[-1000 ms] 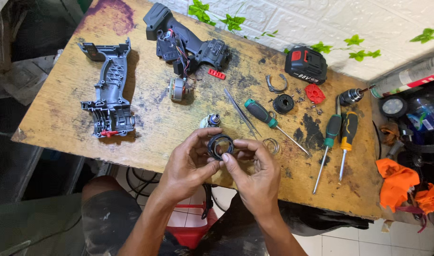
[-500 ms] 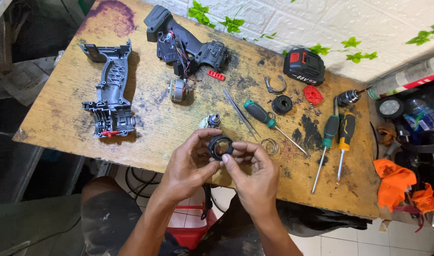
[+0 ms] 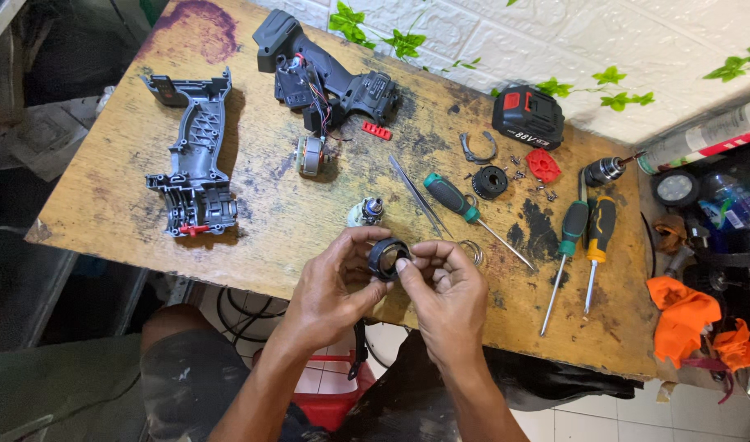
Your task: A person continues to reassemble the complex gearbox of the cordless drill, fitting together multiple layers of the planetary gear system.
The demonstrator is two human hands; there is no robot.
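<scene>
A black ring-shaped drill part [image 3: 385, 257] is held over the near edge of the worn wooden table [image 3: 105, 196]. My left hand [image 3: 334, 286] grips its left side with thumb and fingers. My right hand [image 3: 444, 295] pinches its right side, the index fingertip pressed on the rim. Just beyond the hands a small metal gear piece [image 3: 367, 212] lies on the table, and a wire spring ring [image 3: 471, 250] lies to the right.
A grey housing half [image 3: 191, 160] lies left, the other half with wiring [image 3: 326, 78] at the back, a motor [image 3: 311, 155] between. Tweezers [image 3: 416, 195], three screwdrivers [image 3: 465, 209] [image 3: 565, 245] [image 3: 597, 241], a battery [image 3: 528, 117], a chuck [image 3: 602, 172] and orange cloth [image 3: 686, 315] sit right.
Both hands have kept hold of the black ring; my right fingers have shifted slightly around its rim. The view has moved a little.
</scene>
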